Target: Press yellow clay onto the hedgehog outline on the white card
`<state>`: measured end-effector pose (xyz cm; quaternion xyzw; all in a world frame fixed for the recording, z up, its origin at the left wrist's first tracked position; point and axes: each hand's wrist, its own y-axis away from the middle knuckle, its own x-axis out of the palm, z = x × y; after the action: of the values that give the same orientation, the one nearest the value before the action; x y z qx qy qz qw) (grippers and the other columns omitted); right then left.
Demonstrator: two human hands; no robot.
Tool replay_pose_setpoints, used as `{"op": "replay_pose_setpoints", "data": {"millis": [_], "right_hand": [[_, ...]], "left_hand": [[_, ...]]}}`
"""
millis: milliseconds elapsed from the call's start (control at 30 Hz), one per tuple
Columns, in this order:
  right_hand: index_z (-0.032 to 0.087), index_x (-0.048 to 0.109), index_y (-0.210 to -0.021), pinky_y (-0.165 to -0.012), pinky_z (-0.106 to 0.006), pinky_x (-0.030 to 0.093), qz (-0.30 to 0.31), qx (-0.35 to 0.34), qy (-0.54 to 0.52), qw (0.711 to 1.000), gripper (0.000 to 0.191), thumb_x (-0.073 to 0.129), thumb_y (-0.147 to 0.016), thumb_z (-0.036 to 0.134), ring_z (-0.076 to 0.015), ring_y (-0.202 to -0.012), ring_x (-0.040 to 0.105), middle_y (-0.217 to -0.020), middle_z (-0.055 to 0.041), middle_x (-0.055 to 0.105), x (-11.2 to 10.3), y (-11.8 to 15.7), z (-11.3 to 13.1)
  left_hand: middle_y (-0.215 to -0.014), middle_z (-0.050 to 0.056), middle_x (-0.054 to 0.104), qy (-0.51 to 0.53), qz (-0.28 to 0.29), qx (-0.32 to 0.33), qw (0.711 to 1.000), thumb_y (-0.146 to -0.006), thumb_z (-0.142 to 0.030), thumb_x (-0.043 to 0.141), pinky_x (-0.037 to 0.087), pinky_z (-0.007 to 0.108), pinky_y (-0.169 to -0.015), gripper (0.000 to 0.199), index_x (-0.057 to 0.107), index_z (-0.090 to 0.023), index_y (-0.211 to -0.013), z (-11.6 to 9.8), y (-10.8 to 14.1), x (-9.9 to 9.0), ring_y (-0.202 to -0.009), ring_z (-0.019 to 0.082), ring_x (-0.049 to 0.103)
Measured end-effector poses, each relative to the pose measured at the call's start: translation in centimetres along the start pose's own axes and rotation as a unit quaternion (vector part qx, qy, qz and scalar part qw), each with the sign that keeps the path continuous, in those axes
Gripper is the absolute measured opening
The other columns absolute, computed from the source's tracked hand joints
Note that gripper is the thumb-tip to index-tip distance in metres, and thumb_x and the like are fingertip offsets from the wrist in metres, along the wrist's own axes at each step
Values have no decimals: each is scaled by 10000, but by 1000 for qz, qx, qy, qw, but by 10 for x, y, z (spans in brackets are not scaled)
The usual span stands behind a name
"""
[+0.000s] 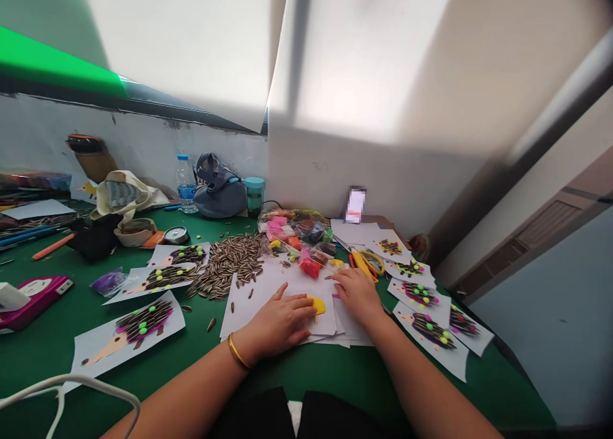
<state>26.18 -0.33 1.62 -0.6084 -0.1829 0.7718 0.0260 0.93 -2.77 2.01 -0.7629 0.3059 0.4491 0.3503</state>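
My left hand (281, 321), with a gold bangle at the wrist, lies palm down on the white paper (272, 286). Its fingers are stretched out, fingertips at a flat yellow clay patch (318, 305) and partly covering it. To the right, my right hand (358, 293) rests on the sheets with its fingers loosely spread. A small dark seed (328, 277) lies close by its fingertips; I cannot make out whether they touch. Yellow-handled scissors (364, 265) are just beyond that hand. A heap of striped sunflower seeds (234, 260) spreads along the paper's left side.
Bags of coloured clay (311, 260) lie behind the paper. Hedgehog pictures with seed spines flank it, one at left (143, 321) and several at right (428, 330). Farther back are a phone (355, 206), a water bottle (185, 184) and a teal cup (254, 193). A magenta power strip (43, 298) sits left.
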Motion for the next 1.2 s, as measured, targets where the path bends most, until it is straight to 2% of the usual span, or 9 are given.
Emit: {"op": "replay_pose_setpoints", "data": {"millis": [133,267,400,500,600,733,867,1000,1200], "right_hand": [[232,744,-933,-848,-422,365,59,-50,86,993,195,558,-892,193,-279,-1012,523,-946,-99,702,2,-28,4],[162,732,-793,-815,-407,352,58,-52,104,992,193,556,-860,120,-280,-955,533,-836,-140,684,8,-42,12],[163,716,-796,-809,-379,363,44,-49,97,993,172,556,-859,149,-270,-944,553,-847,-123,690,4,-41,14],[181,697,-906,-782,-339,397,5,-32,47,998,177,522,-881,184,-227,-884,581,-872,-83,694,-4,-34,21],[199,649,-1112,-780,-303,450,-91,-36,-168,981,269,514,-879,198,-189,-861,600,-917,-49,692,-6,-23,39],[240,686,-1005,-791,-303,489,-68,-91,-337,934,205,526,-877,233,-180,-884,618,-962,-34,698,4,-8,66],[220,668,-850,-715,-285,494,-54,-38,-388,919,108,562,-843,240,-164,-762,599,-824,-13,671,12,-1,77],[218,661,-855,-725,-289,492,-51,-28,-399,915,90,576,-844,247,-166,-767,592,-835,-18,663,14,1,73],[232,670,-903,-782,-315,482,-48,-87,-341,935,100,574,-876,229,-189,-856,605,-879,-31,685,12,6,73]], "left_hand": [[-1413,73,530,13,-15,-23,1000,-854,-339,620,149,540,-1180,488,517,-299,-1329,2,-1,-2,-1289,234,499],[-1385,75,548,17,-66,-42,997,-880,-322,581,236,526,-1157,348,597,-275,-1225,7,-2,-3,-1264,241,509],[-1248,80,627,15,-157,-84,984,-890,-294,563,409,437,-1035,226,669,-249,-1084,14,-3,-1,-1151,238,569],[-1155,75,662,22,-200,-108,974,-899,-310,561,442,408,-969,199,675,-242,-1048,18,-5,1,-1084,232,594],[-1104,62,673,34,-203,-118,971,-896,-343,582,443,400,-940,204,665,-251,-1058,18,-6,2,-1045,228,602],[-1012,54,680,39,-199,-130,970,-888,-376,601,445,382,-886,183,663,-237,-990,15,-7,1,-972,222,607],[-831,33,654,28,-211,-146,966,-913,-362,562,440,333,-766,201,623,-210,-796,16,-7,-2,-826,196,594],[-832,25,642,35,-214,-135,967,-916,-337,553,428,320,-766,179,598,-210,-798,15,-7,-5,-823,189,577],[-796,24,618,47,-200,-145,968,-917,-289,481,426,317,-733,181,580,-208,-788,11,-8,-5,-786,185,558]]}}
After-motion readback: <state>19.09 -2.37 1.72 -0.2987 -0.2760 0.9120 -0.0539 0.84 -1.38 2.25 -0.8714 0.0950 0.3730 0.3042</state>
